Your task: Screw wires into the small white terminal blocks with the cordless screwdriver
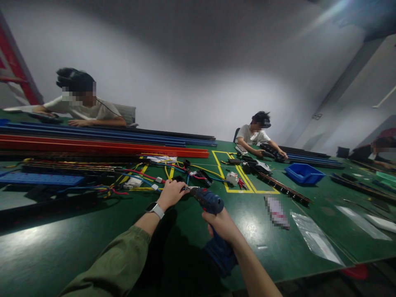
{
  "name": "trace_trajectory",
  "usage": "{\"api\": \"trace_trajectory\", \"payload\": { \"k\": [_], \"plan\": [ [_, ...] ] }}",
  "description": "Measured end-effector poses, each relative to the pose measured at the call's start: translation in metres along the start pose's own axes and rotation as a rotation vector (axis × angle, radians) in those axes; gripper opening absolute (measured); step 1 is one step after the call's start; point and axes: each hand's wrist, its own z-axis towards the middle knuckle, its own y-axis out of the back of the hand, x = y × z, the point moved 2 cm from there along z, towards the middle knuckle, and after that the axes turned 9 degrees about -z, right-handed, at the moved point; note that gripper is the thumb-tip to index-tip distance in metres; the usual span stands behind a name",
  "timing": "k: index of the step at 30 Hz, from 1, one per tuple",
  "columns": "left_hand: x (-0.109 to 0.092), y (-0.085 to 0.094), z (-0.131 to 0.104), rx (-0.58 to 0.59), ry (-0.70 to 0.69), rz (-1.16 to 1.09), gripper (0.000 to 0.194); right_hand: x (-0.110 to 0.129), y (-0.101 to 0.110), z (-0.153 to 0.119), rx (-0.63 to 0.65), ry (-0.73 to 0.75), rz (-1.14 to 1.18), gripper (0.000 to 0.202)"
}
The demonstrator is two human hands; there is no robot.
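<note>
My right hand (223,225) is wrapped round the grip of a blue cordless drill (208,200), which points left and away. The drill's tip meets a small part at the fingertips of my left hand (171,193). My left fingers are closed there, but the part itself is mostly hidden. Beyond that hand lie red, blue and yellow wires (142,175) with white connectors (159,180) on them. To the right of the wires, a white terminal block (232,178) with red pieces beside it rests on the green table (247,222).
Long orange rails (105,144) and blue rails (123,134) stretch across the back left. At right are a blue bin (303,173), a dark strip (284,187) and plastic bags (315,237). Co-workers sit across the table (83,109) and farther right.
</note>
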Motion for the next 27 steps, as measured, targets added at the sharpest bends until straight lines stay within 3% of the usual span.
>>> {"api": "trace_trajectory", "payload": {
  "k": [27],
  "plan": [
    [0.0002,-0.001,-0.0014,0.022,-0.009,0.02,0.027,0.0027,-0.0004,-0.0008,-0.003,0.016,-0.026,0.025]
  ]
}}
